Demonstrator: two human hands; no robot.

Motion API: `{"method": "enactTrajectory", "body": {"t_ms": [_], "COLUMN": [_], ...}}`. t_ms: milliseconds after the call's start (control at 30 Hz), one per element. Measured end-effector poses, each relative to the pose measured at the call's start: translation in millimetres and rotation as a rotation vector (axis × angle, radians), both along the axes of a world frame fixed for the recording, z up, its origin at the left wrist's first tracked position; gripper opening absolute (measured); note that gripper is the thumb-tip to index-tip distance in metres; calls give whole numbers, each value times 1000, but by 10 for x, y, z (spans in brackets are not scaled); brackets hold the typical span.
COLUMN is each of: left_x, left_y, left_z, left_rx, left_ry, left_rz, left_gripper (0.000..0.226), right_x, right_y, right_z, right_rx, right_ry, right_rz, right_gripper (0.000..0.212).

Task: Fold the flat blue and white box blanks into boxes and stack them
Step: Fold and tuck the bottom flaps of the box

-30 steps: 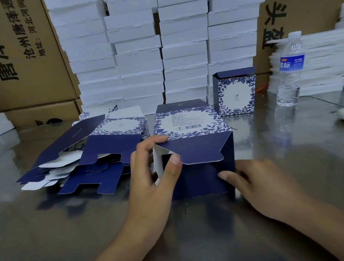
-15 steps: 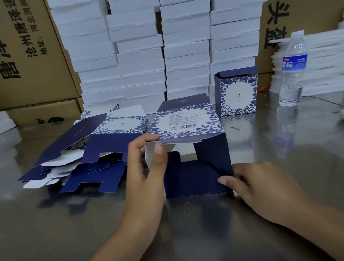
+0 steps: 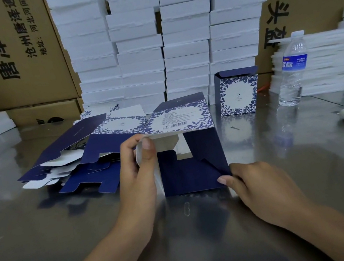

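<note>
Blue-and-white cardboard box (image 3: 196,171), half folded, is laid near the finished upright box (image 3: 237,93), to its left. The blue flap that hung a second ago has been turned inward, so this end is judged nearly closed. Its white side flap (image 3: 142,155) is pinched by the left hand (image 3: 136,177), its lower corner by the right hand (image 3: 265,190). The fingers behind are hidden.

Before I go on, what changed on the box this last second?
The blue top flap that hung over the near end of the box no longer covers it; white inside shows. The left hand moved from it to pinch the white side flap. The right hand still grips the lower right corner. Blank pile, finished box, bottle stayed.
</note>
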State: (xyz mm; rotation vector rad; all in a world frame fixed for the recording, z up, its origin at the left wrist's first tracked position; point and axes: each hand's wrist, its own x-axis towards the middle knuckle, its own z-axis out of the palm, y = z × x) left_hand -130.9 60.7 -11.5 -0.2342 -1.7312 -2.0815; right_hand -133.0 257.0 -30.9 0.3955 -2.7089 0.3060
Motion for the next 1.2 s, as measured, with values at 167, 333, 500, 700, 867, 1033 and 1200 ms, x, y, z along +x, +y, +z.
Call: {"method": "enactTrajectory", "body": {"t_ms": [167,333,500,700,867,1033,1200], "left_x": [1,-9,7,2,33,55,-20], "left_y": [-11,-13,-12,-15,22,46,92], "left_z": [-10,-18,-39,-36,-56,-85,-65], "left_rx": [-8,-79,-191,-193,-236,-283,-365], "left_ry": [12,64,112,132,207,205,204], "left_rz": [-4,-8,-60,-107,-159,-213,-242], "left_gripper": [28,33,30,30,26,25,89], "right_x": [15,29,25,44,49,62,66], "right_y": [-2,-8,1,-15,-59,-70,-36], "right_z": [14,20,30,65,141,172,220], "right_rx": [15,-25,-86,-280,-536,-365,-485], "right_ry": [-13,-8,-6,262,511,709,732], "right_rz": [-21,-36,-33,-4,158,273,250], "right_gripper": [38,47,58,61,41,49,50]}}
